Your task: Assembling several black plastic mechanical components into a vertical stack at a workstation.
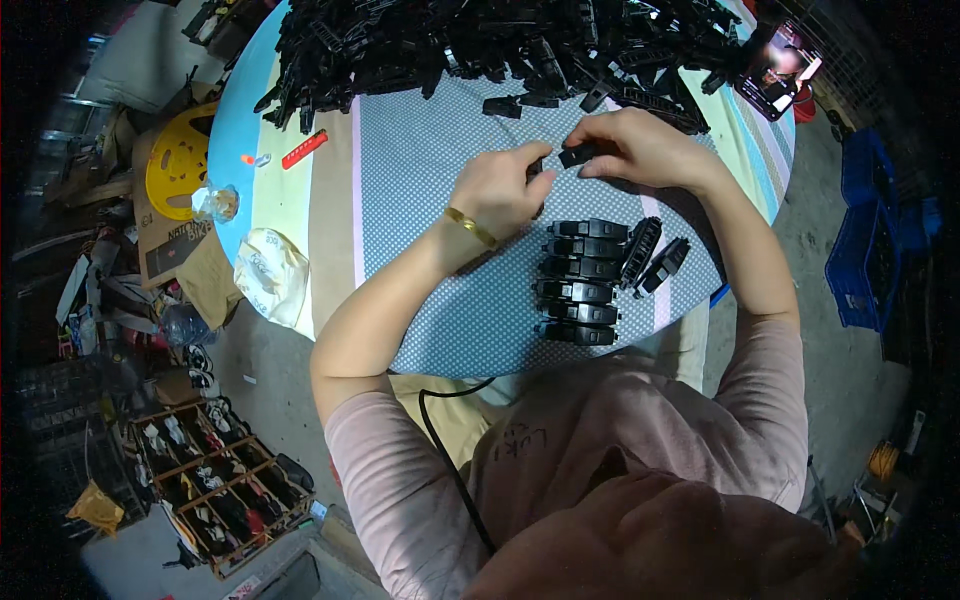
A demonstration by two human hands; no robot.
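My right hand pinches a small black plastic part over the dotted cloth. My left hand, with a gold bracelet on its wrist, is closed beside it and touches a second small black piece at its fingertips; that piece is mostly hidden. Just below both hands lies a neat stack-like row of several black plastic clips, with two longer black clips lying at an angle to their right. A large heap of black plastic parts covers the far side of the table.
A red lighter-like stick and a crumpled white plastic bag lie on the table's left part. A phone on a stand is at the far right. Blue crates stand right; a wooden tray with small items sits on the floor left.
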